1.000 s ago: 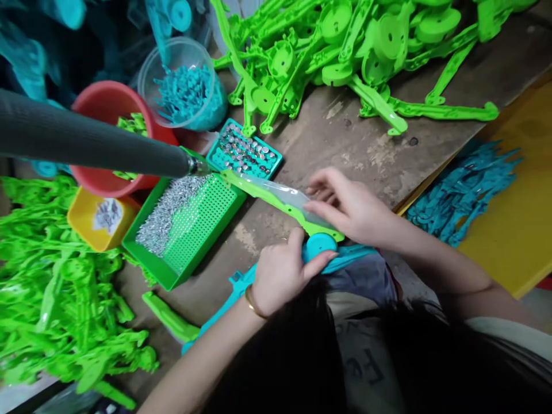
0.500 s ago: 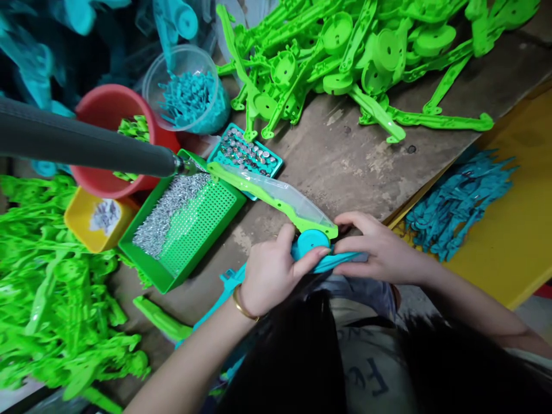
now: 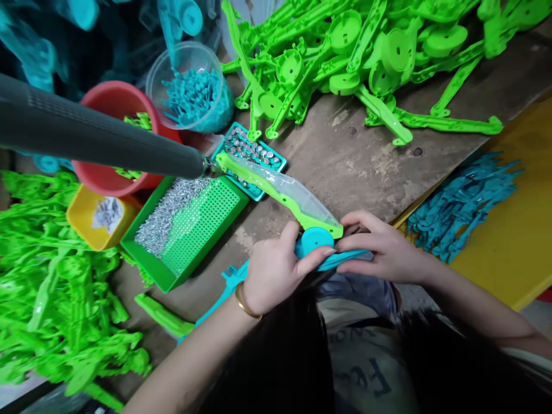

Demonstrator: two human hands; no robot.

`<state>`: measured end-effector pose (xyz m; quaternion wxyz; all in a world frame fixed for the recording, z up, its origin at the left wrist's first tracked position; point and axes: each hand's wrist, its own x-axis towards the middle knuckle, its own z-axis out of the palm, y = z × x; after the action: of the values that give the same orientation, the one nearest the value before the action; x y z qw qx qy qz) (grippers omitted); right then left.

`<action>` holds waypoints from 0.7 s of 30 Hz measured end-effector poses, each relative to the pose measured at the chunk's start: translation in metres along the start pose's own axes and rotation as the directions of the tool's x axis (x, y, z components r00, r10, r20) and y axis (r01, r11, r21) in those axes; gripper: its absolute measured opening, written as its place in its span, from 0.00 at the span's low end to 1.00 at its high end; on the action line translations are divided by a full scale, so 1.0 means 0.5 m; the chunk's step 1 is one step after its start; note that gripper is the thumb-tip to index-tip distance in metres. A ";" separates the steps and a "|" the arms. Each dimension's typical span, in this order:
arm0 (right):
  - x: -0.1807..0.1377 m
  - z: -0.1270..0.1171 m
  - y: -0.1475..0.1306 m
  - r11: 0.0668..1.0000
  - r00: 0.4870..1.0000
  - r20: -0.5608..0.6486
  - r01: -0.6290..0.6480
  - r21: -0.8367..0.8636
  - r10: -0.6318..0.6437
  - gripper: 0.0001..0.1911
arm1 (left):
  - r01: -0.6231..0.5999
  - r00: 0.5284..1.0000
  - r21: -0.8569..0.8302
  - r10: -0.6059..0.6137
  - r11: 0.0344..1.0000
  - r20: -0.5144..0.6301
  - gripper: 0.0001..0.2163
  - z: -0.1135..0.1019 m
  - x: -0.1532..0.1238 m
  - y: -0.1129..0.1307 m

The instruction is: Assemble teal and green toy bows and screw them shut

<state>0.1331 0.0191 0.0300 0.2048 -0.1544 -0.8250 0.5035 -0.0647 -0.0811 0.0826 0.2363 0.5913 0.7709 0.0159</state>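
Observation:
My left hand (image 3: 275,266) is closed round a plastic assembly, its thumb pressed on the edge of a blue disc (image 3: 317,241). My right hand (image 3: 379,247) grips the other end of the same piece, with fingers bent over blue strips (image 3: 340,260). From the disc a lime-green arm (image 3: 280,198) with a clear, blade-shaped panel (image 3: 297,190) slants up and left over the table. Beside the arm's far end is the metal tip of a thick grey rod (image 3: 107,141); whether they touch I cannot tell. My fingers hide the assembly's underside.
Left of my hands stand a green basket (image 3: 211,230) of metal pins, a teal tray (image 3: 276,167) of metal discs, a clear tub (image 3: 226,103) of blue pieces, a red bucket (image 3: 103,184) and a yellow cup (image 3: 84,230). Green parts (image 3: 383,52) are heaped behind; blue parts (image 3: 466,201) lie right.
The grey rod has moved right, its tip now nearer the green arm's far end. The whole view has shifted slightly; both hands keep the same hold on the assembly.

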 end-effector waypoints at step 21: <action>-0.001 0.037 -0.026 0.586 0.762 -0.068 -0.434 0.684 0.644 0.15 | -0.001 0.998 0.017 0.002 1.000 -0.063 0.26 -0.013 0.033 0.007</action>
<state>0.1240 -0.0010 0.0341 0.2054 -0.3990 -0.4748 0.7571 -0.0670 -0.0633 0.0838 0.2069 0.5932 0.7775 0.0282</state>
